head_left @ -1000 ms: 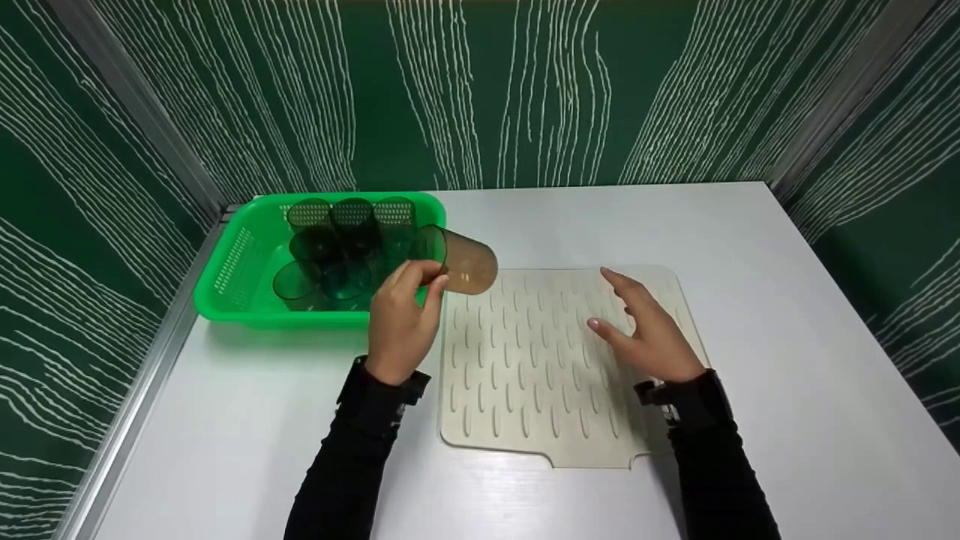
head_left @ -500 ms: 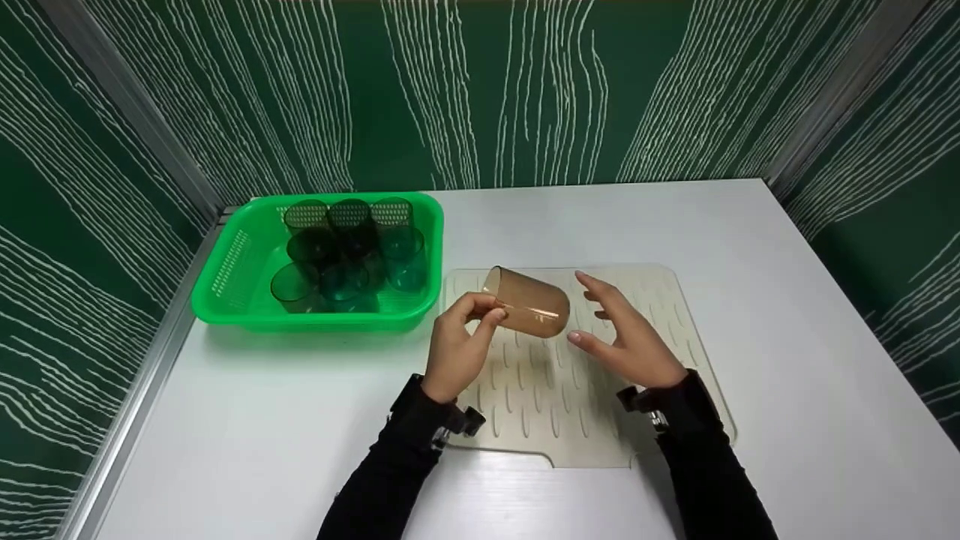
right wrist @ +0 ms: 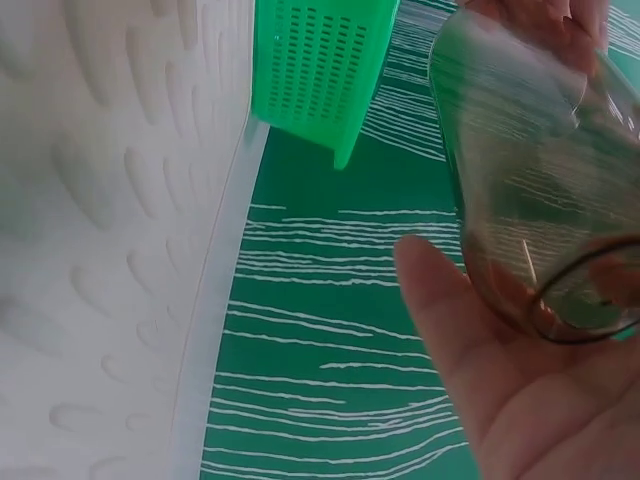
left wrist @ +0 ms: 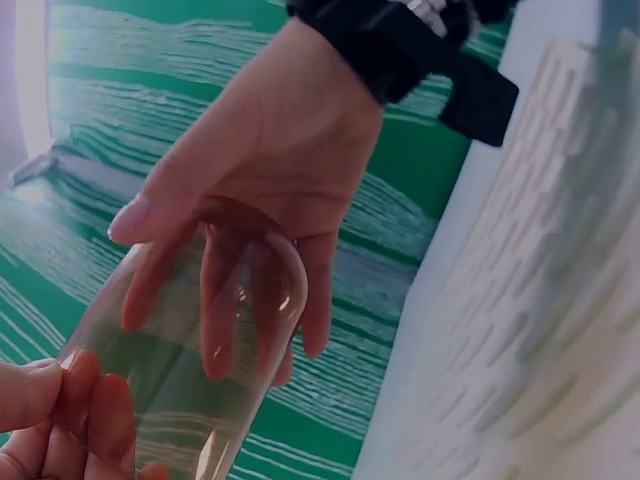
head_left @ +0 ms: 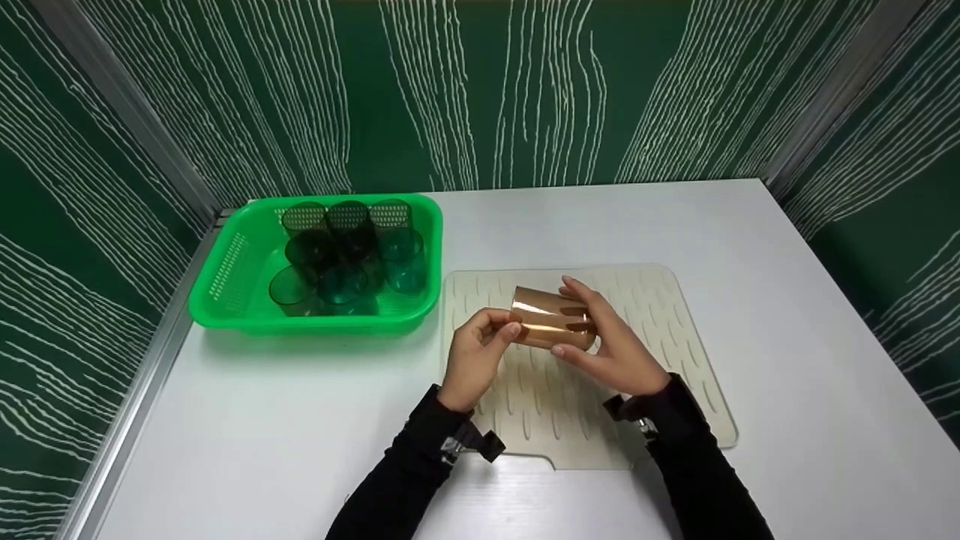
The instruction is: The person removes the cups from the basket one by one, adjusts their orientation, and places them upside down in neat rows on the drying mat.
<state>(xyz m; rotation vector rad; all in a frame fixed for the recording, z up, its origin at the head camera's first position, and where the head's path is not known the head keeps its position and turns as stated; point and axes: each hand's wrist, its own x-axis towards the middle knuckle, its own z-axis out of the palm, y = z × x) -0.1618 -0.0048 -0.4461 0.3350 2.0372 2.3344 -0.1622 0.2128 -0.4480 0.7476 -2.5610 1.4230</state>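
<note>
An amber see-through cup (head_left: 551, 319) is held on its side above the pale ridged mat (head_left: 540, 390), its closed end toward the right. My left hand (head_left: 480, 356) pinches its rim between thumb and fingers. At the closed end is my right hand (head_left: 619, 349), fingers along the far side and thumb along the near side. In the left wrist view the right hand's fairly straight fingers (left wrist: 215, 330) show through the cup wall. The right wrist view has the cup's base (right wrist: 590, 295) close over the right palm.
A green plastic basket (head_left: 225, 319) stands at the left on the white table (head_left: 300, 420), with several dark and teal see-through cups (head_left: 341, 247) gathered in its right part. Green walls (head_left: 495, 90) with white wavy lines enclose the table at the back and sides.
My left hand has carried the cup from the basket's right edge rightward and nearer over the mat. The right hand has moved left, its fingers and thumb now around the cup's closed end.
</note>
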